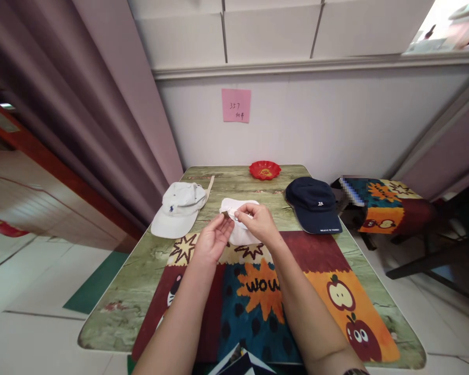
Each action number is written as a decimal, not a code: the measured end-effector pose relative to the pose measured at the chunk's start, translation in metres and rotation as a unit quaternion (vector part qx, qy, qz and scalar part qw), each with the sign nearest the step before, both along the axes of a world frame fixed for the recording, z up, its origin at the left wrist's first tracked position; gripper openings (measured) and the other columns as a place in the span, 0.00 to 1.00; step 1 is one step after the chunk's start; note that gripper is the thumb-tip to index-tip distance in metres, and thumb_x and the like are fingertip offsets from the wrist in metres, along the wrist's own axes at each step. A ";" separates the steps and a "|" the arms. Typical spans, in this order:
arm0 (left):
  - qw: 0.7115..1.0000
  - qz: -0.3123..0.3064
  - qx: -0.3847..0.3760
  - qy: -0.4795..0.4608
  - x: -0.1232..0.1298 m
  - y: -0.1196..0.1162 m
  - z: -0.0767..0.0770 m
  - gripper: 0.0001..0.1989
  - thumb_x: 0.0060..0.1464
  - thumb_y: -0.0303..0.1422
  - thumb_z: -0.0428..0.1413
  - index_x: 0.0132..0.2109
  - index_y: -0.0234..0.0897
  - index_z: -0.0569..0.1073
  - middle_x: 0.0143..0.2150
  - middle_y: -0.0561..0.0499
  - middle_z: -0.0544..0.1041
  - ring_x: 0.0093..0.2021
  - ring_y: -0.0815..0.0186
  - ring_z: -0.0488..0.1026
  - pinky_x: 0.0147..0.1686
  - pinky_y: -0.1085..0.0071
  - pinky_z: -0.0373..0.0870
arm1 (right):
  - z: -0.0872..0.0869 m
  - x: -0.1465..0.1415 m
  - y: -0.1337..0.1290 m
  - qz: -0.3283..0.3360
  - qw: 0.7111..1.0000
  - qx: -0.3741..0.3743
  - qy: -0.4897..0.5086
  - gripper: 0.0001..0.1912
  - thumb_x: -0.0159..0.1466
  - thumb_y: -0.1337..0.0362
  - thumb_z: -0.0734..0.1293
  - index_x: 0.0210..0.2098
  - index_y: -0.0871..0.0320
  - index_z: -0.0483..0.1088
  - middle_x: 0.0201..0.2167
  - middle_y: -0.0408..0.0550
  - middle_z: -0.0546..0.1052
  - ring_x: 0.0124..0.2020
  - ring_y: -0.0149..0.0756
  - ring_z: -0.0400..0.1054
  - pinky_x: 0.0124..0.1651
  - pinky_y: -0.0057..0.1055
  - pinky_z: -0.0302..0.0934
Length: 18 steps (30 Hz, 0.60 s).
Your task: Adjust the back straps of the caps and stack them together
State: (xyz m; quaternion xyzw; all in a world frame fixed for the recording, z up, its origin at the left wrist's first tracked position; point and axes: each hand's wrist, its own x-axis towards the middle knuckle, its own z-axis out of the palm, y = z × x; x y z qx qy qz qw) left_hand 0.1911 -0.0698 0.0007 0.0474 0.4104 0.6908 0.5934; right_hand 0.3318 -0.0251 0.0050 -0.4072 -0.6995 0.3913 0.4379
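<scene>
A pale pinkish-white cap [244, 237] lies at the middle of the table, partly covered by my hands. My left hand [214, 237] is at its left side, palm turned up, with thumb and fingers closed on the cap's edge. My right hand [258, 224] reaches over from the right, thumb and forefinger pinched on the cap near its strap. A small brownish piece shows between my fingertips; I cannot make out what it is. To the left sits a white cap [182, 205] with a small dark-blue emblem. On the right is a navy cap [312, 203] with white lettering.
A red scalloped dish [264, 170] stands at the table's back. Under my forearms lies a colourful patterned mat [258, 307] on the green wood-look table [113, 297]. A pink note [236, 105] is on the wall behind. A stool with a patterned cover [391, 203] stands to the right.
</scene>
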 end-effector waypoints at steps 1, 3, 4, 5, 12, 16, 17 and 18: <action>1.000 -0.002 -0.012 -0.013 -0.001 0.001 0.000 0.06 0.55 0.19 0.57 0.33 0.32 0.74 0.31 0.48 0.79 0.33 0.69 0.78 0.43 0.70 0.78 | 0.000 0.000 -0.001 -0.008 1.000 0.005 -0.018 0.11 0.60 0.57 0.67 0.30 0.56 0.76 0.30 0.44 0.79 0.33 0.34 0.71 0.37 0.27 0.60; 0.999 -0.003 -0.025 -0.027 -0.003 0.002 0.000 0.07 0.56 0.19 0.56 0.33 0.32 0.74 0.30 0.47 0.79 0.32 0.69 0.78 0.43 0.70 0.78 | -0.001 -0.001 -0.001 -0.025 0.998 0.018 -0.052 0.10 0.61 0.57 0.67 0.30 0.56 0.76 0.30 0.44 0.80 0.32 0.34 0.70 0.36 0.27 0.58; 0.999 -0.003 -0.026 -0.031 -0.004 0.002 0.000 0.07 0.57 0.19 0.55 0.33 0.32 0.74 0.30 0.47 0.79 0.32 0.69 0.78 0.43 0.70 0.78 | -0.001 -0.001 -0.001 -0.030 0.997 0.025 -0.065 0.10 0.61 0.57 0.67 0.30 0.55 0.77 0.30 0.44 0.80 0.32 0.34 0.70 0.36 0.27 0.58; 0.999 -0.002 -0.025 -0.033 -0.004 0.002 -0.001 0.07 0.57 0.19 0.55 0.33 0.32 0.74 0.30 0.47 0.79 0.32 0.69 0.78 0.43 0.70 0.78 | -0.001 -0.001 -0.002 -0.031 0.996 0.033 -0.074 0.10 0.61 0.58 0.67 0.31 0.55 0.77 0.31 0.43 0.80 0.32 0.34 0.70 0.36 0.28 0.57; 1.000 0.004 0.010 0.021 -0.001 0.000 0.000 0.07 0.55 0.18 0.56 0.33 0.33 0.73 0.31 0.49 0.80 0.32 0.69 0.79 0.42 0.69 0.78 | 0.004 0.000 -0.004 -0.018 0.995 0.050 -0.080 0.09 0.62 0.59 0.67 0.31 0.54 0.78 0.31 0.42 0.81 0.32 0.34 0.72 0.36 0.28 0.57; 0.999 0.001 0.022 0.046 0.000 -0.001 0.001 0.07 0.54 0.19 0.58 0.32 0.34 0.73 0.31 0.50 0.79 0.31 0.69 0.78 0.42 0.69 0.78 | 0.006 0.001 -0.004 -0.013 0.996 0.048 -0.077 0.09 0.62 0.59 0.67 0.31 0.54 0.78 0.31 0.42 0.81 0.32 0.35 0.72 0.36 0.28 0.57; 0.999 0.001 0.022 0.047 0.000 -0.001 0.001 0.07 0.54 0.19 0.58 0.32 0.34 0.73 0.31 0.50 0.79 0.31 0.69 0.78 0.42 0.69 0.78 | 0.006 0.001 -0.004 -0.014 0.996 0.048 -0.075 0.09 0.62 0.59 0.67 0.31 0.54 0.78 0.31 0.42 0.81 0.33 0.35 0.72 0.37 0.28 0.57; 0.999 0.001 0.021 0.047 0.000 -0.001 0.001 0.07 0.54 0.19 0.58 0.32 0.34 0.73 0.31 0.50 0.79 0.31 0.69 0.78 0.42 0.69 0.78 | 0.006 0.001 -0.004 -0.016 0.996 0.050 -0.074 0.09 0.62 0.59 0.67 0.31 0.54 0.78 0.31 0.42 0.81 0.33 0.35 0.72 0.37 0.28 0.57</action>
